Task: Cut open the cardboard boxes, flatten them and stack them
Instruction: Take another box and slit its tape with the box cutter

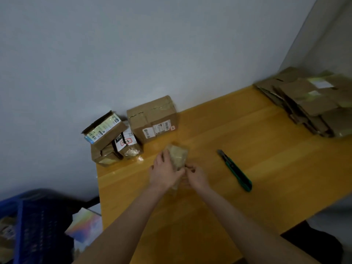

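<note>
Small box (178, 158) in the middle of the table (266, 130), my left hand (164, 173) wrapped round its side, I see my right hand (197, 177) pinching its near end, green knife (237, 172) lying near

Two arms, both w/o sleeves: left forearm (122, 221) & right forearm (247, 221) are uncovered right to the btm frame edge. Each tapers to a narrower wrist. The left hand (163, 175) & right hand (198, 178) are bare too. Hands are blurred, so nails & fine detail can't be made out. Dim light; arms shadowed nr the camera.
</note>
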A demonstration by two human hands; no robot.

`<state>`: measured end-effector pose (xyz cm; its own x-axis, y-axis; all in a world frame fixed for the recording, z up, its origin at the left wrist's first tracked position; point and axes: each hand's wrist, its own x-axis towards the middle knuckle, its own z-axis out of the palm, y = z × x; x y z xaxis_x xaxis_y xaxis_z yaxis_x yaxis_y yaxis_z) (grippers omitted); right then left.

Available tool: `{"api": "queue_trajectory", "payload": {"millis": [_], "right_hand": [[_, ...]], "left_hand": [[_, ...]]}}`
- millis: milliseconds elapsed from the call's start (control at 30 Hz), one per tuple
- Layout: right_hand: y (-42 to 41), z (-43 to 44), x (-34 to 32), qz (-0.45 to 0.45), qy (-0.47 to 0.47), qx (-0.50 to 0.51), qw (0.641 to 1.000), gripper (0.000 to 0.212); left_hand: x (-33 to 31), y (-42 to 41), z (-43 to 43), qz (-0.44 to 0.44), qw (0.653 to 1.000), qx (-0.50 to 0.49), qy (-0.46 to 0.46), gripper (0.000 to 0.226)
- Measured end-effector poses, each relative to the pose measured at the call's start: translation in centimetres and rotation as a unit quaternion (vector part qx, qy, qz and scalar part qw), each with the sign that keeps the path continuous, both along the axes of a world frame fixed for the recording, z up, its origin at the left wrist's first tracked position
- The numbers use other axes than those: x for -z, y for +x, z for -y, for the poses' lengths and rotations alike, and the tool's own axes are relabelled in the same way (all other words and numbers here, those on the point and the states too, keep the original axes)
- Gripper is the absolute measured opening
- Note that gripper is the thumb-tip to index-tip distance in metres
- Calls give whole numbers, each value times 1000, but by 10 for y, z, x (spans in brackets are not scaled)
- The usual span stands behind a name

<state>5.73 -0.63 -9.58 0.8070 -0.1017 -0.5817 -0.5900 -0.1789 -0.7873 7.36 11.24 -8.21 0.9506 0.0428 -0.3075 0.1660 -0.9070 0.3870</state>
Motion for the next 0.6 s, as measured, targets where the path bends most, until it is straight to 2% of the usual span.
{"api": "queue_trajectory", "payload": {"millis": [67, 133, 200, 267, 433, 533, 600], "right_hand": [[2, 12, 4, 24, -99, -51, 994, 27], [6, 33, 13, 38, -223, -88, 970, 37], [8, 60, 23, 31, -354, -126, 926, 46], [11, 87, 36, 10, -439, -153, 885, 52], [14, 121, 61, -84, -487, -190, 849, 58], [10, 118, 66, -49, -518, -199, 830, 50], [6, 112, 67, -21, -517, -213, 829, 41]], "left_hand": [[5, 2, 12, -32, 999, -2, 38, 110], [12, 3, 20, -48, 995, -3, 87, 119], [16, 4, 19, -45, 993, -16, 107, 121], [21, 5, 13, -39, 995, -14, 93, 121], [21, 6, 2, -24, 989, 121, 83, 118], [20, -1, -1, -14, 980, 163, 114, 115], [20, -7, -3, -8, 982, 131, 136, 116]]}}
